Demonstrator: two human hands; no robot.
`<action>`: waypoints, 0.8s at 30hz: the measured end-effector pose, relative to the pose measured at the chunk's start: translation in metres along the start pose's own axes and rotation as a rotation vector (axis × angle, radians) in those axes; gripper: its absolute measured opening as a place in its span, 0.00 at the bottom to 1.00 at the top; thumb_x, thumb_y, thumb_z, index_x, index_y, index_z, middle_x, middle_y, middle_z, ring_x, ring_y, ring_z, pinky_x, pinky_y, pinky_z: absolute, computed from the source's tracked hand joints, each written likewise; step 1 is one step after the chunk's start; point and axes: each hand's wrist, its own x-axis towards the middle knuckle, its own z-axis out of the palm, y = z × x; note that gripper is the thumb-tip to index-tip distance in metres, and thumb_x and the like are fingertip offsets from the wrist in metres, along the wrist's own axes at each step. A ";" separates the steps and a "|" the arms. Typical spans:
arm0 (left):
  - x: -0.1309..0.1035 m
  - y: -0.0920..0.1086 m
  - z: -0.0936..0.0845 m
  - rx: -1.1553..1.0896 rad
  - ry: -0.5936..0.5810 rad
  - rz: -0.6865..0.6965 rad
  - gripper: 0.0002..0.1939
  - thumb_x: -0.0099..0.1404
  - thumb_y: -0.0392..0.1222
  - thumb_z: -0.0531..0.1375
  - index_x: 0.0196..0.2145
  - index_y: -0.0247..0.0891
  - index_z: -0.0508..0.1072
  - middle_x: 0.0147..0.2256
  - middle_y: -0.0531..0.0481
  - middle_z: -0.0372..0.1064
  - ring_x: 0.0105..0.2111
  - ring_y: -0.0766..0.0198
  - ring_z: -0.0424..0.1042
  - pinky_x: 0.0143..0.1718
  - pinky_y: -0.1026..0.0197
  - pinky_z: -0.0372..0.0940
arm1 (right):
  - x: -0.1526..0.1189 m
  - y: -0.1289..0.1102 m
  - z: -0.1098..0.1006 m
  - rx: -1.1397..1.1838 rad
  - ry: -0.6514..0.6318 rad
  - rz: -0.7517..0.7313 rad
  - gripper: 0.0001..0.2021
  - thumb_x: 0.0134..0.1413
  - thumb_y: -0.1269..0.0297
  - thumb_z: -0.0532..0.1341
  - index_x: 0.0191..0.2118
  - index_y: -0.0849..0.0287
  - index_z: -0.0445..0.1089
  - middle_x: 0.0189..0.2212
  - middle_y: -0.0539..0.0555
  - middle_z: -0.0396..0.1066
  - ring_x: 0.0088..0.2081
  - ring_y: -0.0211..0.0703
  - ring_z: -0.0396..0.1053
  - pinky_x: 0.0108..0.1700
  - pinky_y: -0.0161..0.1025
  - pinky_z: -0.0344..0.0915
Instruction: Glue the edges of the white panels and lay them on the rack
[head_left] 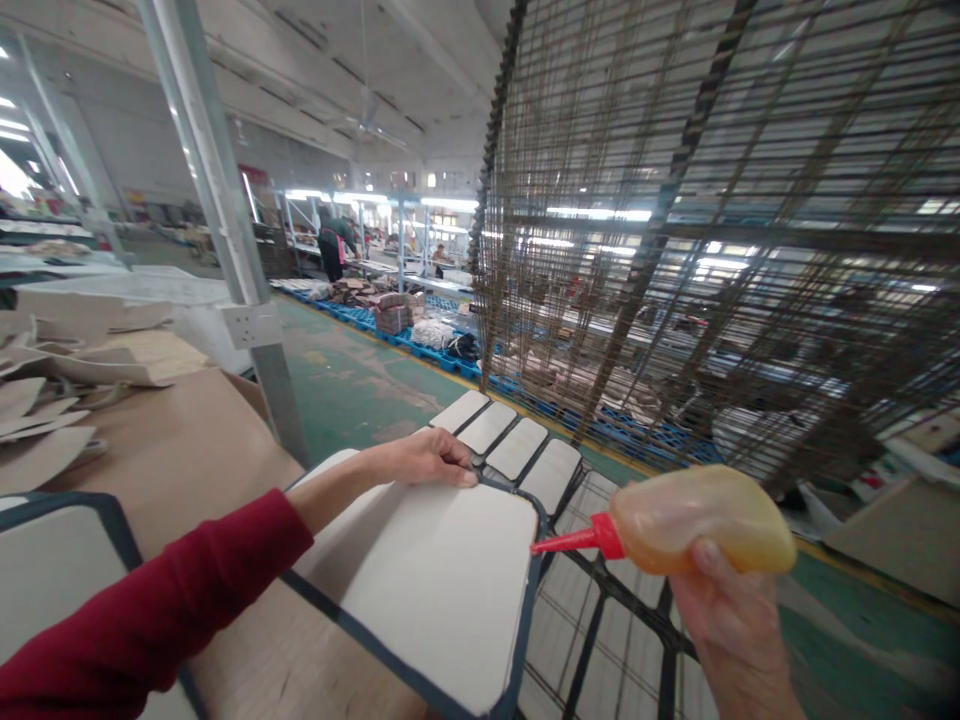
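Item 1: white panel [442, 570], rounded corners, smooth matt face, dark border; lies at the bench's [202, 430] right edge, overhanging it toward a wire frame.
Item 2: squeeze bottle [705, 515], soft, translucent, yellow liquid inside; red tapered nozzle [574, 540], its tip at the panel's right edge. Contact with the panel: cannot tell.
Left hand [435, 460]: fingers closed on the panel's far edge. Right hand [735, 610]: wrapped around the bottle, which lies near level.
Handling, as judged: keep the nozzle low and tilted, just inside the border; squeeze lightly and evenly while following the edge; slow at rounded corners, where liquid may pool. Steady the panel from its far edge, fingers clear of the nozzle's path.
Item 3: 4 white strips [517, 447], rounded, dark gaps between, beyond the panel.
Item 4: curved beige offcuts [52, 450], thin, stiff-looking, heaped toward the bench's left edge.
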 end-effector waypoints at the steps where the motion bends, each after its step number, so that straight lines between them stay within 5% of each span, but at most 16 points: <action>1: 0.000 0.000 0.001 -0.015 0.003 -0.007 0.25 0.52 0.62 0.65 0.22 0.34 0.68 0.18 0.56 0.56 0.19 0.73 0.52 0.18 0.69 0.47 | 0.000 0.001 0.000 -0.006 0.006 0.000 0.25 0.30 0.62 0.76 0.41 0.52 0.75 0.27 0.50 0.76 0.27 0.43 0.74 0.35 0.36 0.74; 12: 0.003 -0.004 0.000 -0.112 0.023 -0.076 0.25 0.51 0.62 0.66 0.21 0.35 0.66 0.17 0.57 0.56 0.17 0.72 0.52 0.17 0.68 0.47 | -0.005 -0.002 -0.002 -0.099 -0.035 0.021 0.27 0.32 0.57 0.75 0.44 0.56 0.73 0.28 0.55 0.75 0.35 0.53 0.75 0.31 0.42 0.75; 20: 0.002 -0.006 0.000 -0.132 0.043 -0.096 0.27 0.50 0.63 0.66 0.21 0.35 0.65 0.18 0.56 0.57 0.17 0.73 0.53 0.18 0.68 0.49 | -0.010 -0.004 0.001 -0.107 -0.004 0.068 0.34 0.27 0.57 0.75 0.48 0.54 0.71 0.38 0.59 0.75 0.41 0.57 0.74 0.29 0.41 0.75; 24: 0.000 -0.007 -0.001 -0.142 0.053 -0.098 0.27 0.49 0.63 0.66 0.20 0.36 0.64 0.17 0.57 0.56 0.17 0.73 0.53 0.18 0.68 0.49 | -0.015 -0.001 -0.004 -0.160 -0.054 0.045 0.31 0.33 0.54 0.72 0.49 0.51 0.70 0.42 0.60 0.74 0.44 0.59 0.73 0.32 0.48 0.76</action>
